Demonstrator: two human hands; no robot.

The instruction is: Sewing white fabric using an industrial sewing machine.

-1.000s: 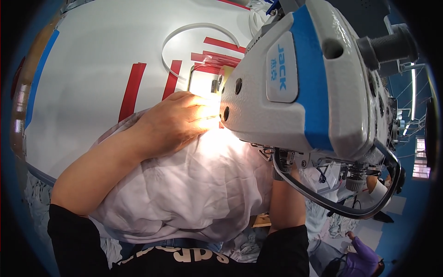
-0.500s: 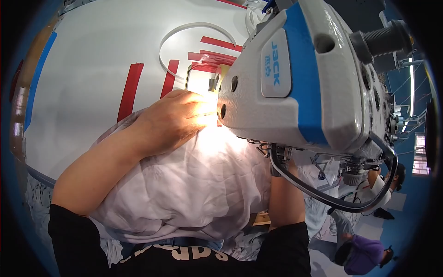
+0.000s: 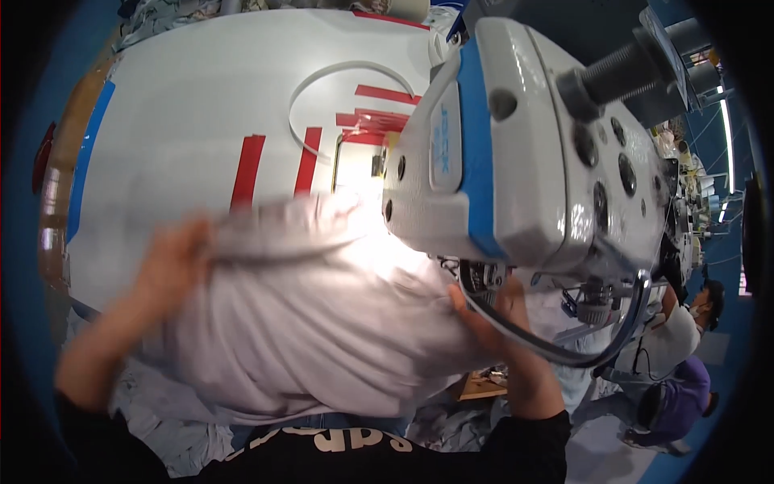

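Note:
A pale grey-pink piece of fabric (image 3: 306,331) spreads across my front and runs under the head of a white and blue sewing machine (image 3: 524,145), where a bright lamp washes out the stitching area. My left hand (image 3: 177,254), blurred by motion, grips the fabric's left edge. A long fold stretches from it toward the lit spot. Below the machine head, my right hand (image 3: 488,315) is at the fabric's right side, partly covered by the machine's dark cable (image 3: 556,351). One of its digits shows against the cloth; the other fingers are hidden.
Red tape strips (image 3: 248,171) mark the white tabletop (image 3: 177,121), and a thin white curved band (image 3: 302,85) lies on it. Blue tape (image 3: 90,161) lines the left edge. Heaped cloth (image 3: 173,440) lies below the table. Other people (image 3: 681,395) are at the right.
My left hand has moved left and slightly down, away from the machine's lit area, drawing the fabric edge with it. More of my right hand shows below the machine. The view has shifted slightly.

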